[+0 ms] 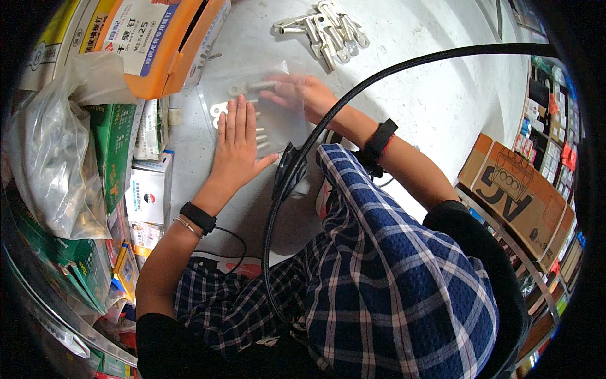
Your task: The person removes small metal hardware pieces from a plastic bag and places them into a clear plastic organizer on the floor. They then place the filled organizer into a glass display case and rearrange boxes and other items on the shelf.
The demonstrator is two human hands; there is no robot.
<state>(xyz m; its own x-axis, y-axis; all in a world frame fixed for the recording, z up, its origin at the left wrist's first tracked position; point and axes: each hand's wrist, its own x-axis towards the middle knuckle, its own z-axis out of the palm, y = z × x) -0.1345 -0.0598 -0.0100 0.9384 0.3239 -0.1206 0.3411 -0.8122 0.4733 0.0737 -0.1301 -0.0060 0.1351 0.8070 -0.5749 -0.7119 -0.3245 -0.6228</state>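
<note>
My left hand [239,147] lies flat, palm down, on a clear plastic bag [281,123] on the pale floor. Several silvery metal cable lugs [219,110] lie side by side in the bag, partly covered by my fingers. At the bag's right side, my right hand [305,97] has its fingers behind the hazy plastic. Its fingertips pinch the barrel end of one cable lug [253,86], which lies above the others. Farther off on the floor sits a loose pile of similar cable lugs [326,31].
An orange drywall-screw box [177,61], green boxes [111,147] and a plastic bag of metal parts [61,166] crowd the left. A black cable [369,83] arcs across the view. At right, a cardboard carton [516,194] stands before stocked shelves [551,118].
</note>
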